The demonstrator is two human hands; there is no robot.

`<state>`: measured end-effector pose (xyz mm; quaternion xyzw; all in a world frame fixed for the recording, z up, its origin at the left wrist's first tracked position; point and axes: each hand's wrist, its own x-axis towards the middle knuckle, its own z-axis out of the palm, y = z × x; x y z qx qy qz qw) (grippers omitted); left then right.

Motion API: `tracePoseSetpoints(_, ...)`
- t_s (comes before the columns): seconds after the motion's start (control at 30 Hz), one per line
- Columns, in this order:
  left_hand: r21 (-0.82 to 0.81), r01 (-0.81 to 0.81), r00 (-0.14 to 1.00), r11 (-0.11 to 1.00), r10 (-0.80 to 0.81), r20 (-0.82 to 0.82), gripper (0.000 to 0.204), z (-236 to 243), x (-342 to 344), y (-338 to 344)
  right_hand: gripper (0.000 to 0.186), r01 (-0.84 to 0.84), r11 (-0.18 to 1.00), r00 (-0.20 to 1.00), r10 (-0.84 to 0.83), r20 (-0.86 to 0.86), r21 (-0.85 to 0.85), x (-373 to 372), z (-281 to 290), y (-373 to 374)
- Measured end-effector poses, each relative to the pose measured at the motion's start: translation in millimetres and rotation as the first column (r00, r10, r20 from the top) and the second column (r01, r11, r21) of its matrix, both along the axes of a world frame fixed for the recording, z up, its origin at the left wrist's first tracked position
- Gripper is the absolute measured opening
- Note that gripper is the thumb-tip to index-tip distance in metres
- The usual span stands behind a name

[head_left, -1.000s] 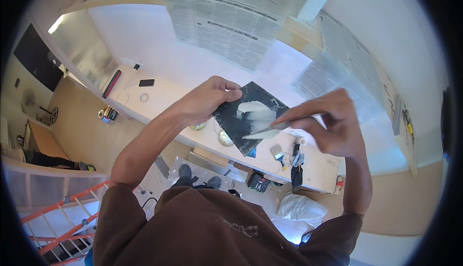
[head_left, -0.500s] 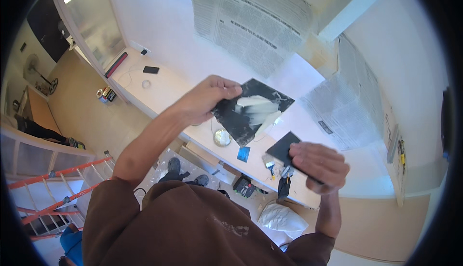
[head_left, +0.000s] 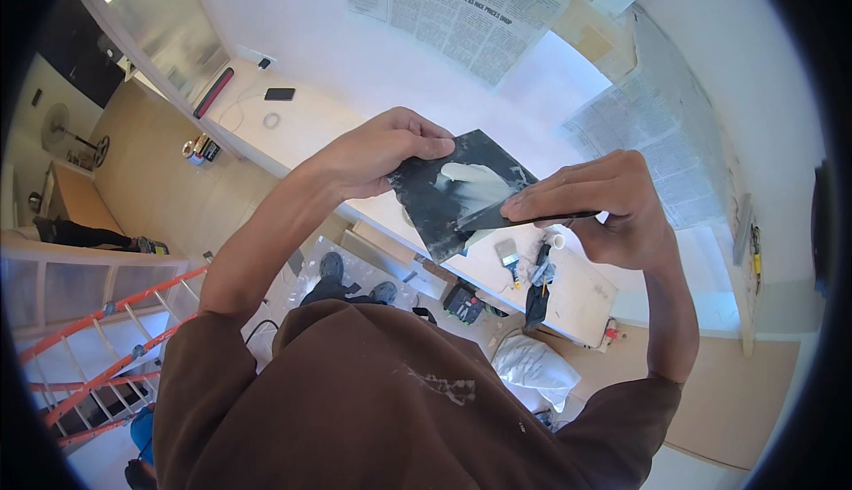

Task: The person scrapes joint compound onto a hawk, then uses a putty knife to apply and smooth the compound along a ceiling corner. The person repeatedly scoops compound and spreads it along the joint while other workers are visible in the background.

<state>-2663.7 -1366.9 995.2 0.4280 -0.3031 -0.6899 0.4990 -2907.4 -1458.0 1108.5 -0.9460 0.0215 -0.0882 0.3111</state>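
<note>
Two hands work one dark plaster hawk (head_left: pixel 461 193): left hand (head_left: pixel 377 157) grips its nine-o'clock edge to steady it, right hand (head_left: pixel 599 206) pinches a putty knife (head_left: pixel 524 217) scraping white filler (head_left: pixel 475 188).

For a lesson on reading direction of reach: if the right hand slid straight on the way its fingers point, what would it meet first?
Probably the white paste on the dark square board held by the left hand; the right hand points left across it.
</note>
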Motion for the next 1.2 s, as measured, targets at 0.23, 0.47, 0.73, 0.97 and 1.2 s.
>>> tracePoseSetpoints(0.23,0.093,0.068,0.990,0.993,-0.055,-0.129,0.024,-26,-17,-10,0.031,-0.030,0.996,0.999,0.033,-0.034,0.082,-1,0,-17)
tracePoseSetpoints(0.47,0.088,0.025,0.998,0.996,-0.019,-0.062,0.027,-19,-29,-27,0.013,0.146,0.944,0.977,-0.091,-0.192,0.295,-14,16,-42)
tracePoseSetpoints(0.73,-0.463,-0.378,0.923,0.802,0.365,-0.122,0.034,91,34,-66,0.029,-0.068,0.648,0.769,-0.450,0.454,0.758,-71,54,-131)
tracePoseSetpoints(0.97,-0.759,-0.640,0.429,0.122,0.876,-0.221,0.038,106,36,-196,0.028,-0.108,0.729,0.227,-0.644,0.730,0.676,-38,129,-309)
tracePoseSetpoints(1.2,-0.767,-0.642,0.217,0.006,0.961,-0.175,0.047,98,-9,-231,0.019,0.194,0.677,0.038,-0.728,0.684,0.710,-19,172,-415)
